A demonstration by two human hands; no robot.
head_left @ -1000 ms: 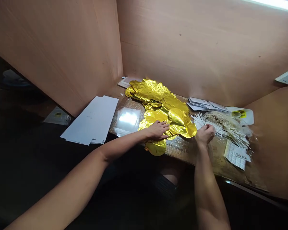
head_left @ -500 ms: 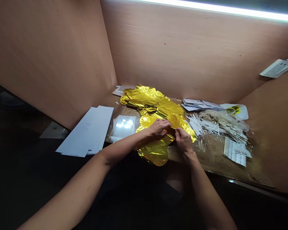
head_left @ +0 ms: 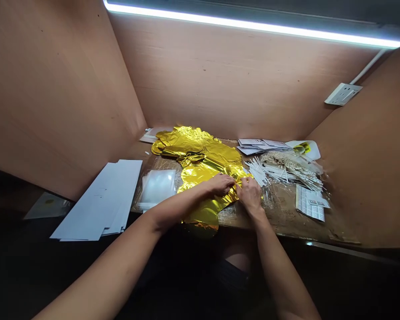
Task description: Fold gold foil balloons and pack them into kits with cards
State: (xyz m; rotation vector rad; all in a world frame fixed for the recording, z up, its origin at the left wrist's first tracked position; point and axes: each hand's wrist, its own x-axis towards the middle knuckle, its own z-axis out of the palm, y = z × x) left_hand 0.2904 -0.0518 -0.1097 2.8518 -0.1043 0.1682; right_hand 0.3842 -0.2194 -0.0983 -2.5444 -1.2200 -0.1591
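We have the gold foil balloon (head_left: 205, 209) lying flat at the near edge of the table (head_left: 286, 220), with its lower lobe hanging over the edge toward us. Our left hand (head_left: 222, 184) rests on it with the fingers curled, pinching the crinkled foil at its right side. Our right hand (head_left: 250, 194) meets it there, closed, thumb and fingertips gripping the same bit of foil, so the two hands touch. Beyond the hands a heap of gold foil balloons (head_left: 193, 146) runs back toward the corner of the wooden partition (head_left: 220, 84). Just right of our right hand lies a bundle of thin white sticks (head_left: 283, 172), with a sheet of printed labels (head_left: 310, 203) on its near side and a stack of papers (head_left: 262, 145) behind it. Left of our left hand lies a stack of clear plastic bags (head_left: 158, 186), and farther left lie white card sheets (head_left: 102, 200). High to the right of the hands, a power socket (head_left: 342, 94) sits on the wall under a light strip (head_left: 253, 27).
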